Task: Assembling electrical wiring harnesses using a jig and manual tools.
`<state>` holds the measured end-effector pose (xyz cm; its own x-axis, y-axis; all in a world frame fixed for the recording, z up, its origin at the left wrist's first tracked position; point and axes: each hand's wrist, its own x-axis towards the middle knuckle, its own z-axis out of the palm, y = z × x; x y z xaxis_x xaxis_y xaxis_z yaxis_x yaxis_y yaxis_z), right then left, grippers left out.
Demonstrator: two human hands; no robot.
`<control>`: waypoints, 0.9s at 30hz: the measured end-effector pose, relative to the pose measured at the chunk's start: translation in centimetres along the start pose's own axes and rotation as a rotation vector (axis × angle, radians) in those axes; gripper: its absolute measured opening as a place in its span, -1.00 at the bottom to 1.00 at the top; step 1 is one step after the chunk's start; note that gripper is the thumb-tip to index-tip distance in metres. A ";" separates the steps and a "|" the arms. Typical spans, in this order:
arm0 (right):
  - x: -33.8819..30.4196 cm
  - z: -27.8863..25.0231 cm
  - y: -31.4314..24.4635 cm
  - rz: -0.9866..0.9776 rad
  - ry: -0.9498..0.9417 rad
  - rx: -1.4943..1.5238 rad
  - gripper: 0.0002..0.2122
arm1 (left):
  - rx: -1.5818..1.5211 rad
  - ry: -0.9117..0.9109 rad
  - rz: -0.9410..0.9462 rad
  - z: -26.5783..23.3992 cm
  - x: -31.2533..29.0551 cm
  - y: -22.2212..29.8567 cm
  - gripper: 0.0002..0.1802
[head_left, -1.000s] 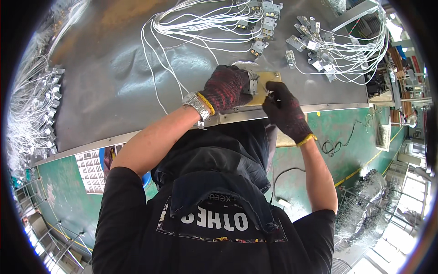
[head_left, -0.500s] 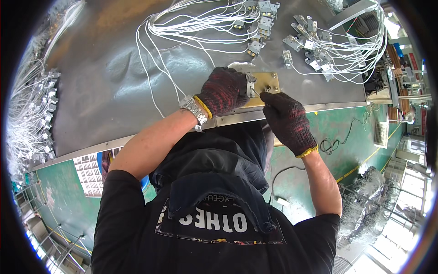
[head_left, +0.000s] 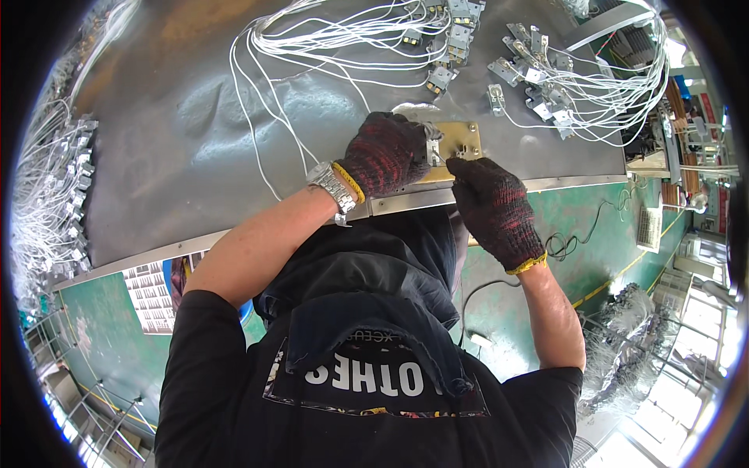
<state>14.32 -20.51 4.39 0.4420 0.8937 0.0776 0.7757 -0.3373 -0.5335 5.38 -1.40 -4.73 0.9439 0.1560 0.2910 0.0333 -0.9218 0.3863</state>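
Note:
My left hand [head_left: 388, 154], in a dark red-and-black knit glove, is closed at the work table's front edge. Its fingertips press on a small silver metal part [head_left: 434, 151] that lies on a brass-coloured plate [head_left: 468, 140]. Upright pins stand on that plate. My right hand [head_left: 495, 207], gloved alike, comes in from the right with its fingers pinched together just beside the metal part. Whatever thin thing it may hold is too small to make out. White wires [head_left: 271, 144] run across the table toward my left hand, and the glove hides their ends.
Beyond the plate lie bundled white wires [head_left: 312, 40] with small grey metal connectors [head_left: 459, 43]. Another wired connector bunch [head_left: 550, 97] rests at the right. Many more connectors [head_left: 74, 183] hang along the table's left edge. A black cable [head_left: 581, 242] trails over the green floor.
The view has shifted slightly. Both hands keep nearly the same pose at the brass plate, and the silver part stays at the left fingertips.

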 end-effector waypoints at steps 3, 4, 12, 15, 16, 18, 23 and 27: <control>0.2 0.1 0.3 -0.006 0.005 0.008 -0.78 | -0.034 0.058 0.028 0.0 0.1 -0.1 -0.68; 0.4 0.2 0.3 -0.017 0.019 0.013 -0.78 | -0.017 0.030 0.022 0.0 0.2 -0.2 -0.68; 0.5 1.0 0.6 0.022 0.053 0.077 -0.77 | -0.024 -0.082 0.007 0.5 0.4 -0.5 -0.68; 0.6 0.4 0.9 0.057 -0.027 0.113 -0.78 | -0.040 0.020 0.049 0.5 -0.2 -0.2 -0.63; 0.7 0.4 0.8 0.071 -0.060 0.110 -0.78 | -0.027 -0.007 0.027 0.6 -0.3 -0.2 -0.63; 0.7 0.7 0.6 0.051 -0.009 0.069 -0.77 | -0.015 -0.143 -0.042 0.7 0.4 0.0 -0.60; 0.6 0.9 1.9 0.092 -0.013 0.212 -0.75 | -0.020 -0.110 -0.027 0.2 0.4 -0.2 -0.56; 1.7 -0.2 2.5 0.165 0.071 0.350 -0.71 | -0.048 -0.079 -0.030 -0.9 0.3 0.2 -0.51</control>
<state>17.04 -19.86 3.34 0.5879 0.8088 0.0185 0.4962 -0.3424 -0.7979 5.39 -1.15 -3.74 0.9658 0.1533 0.2091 0.0483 -0.8986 0.4361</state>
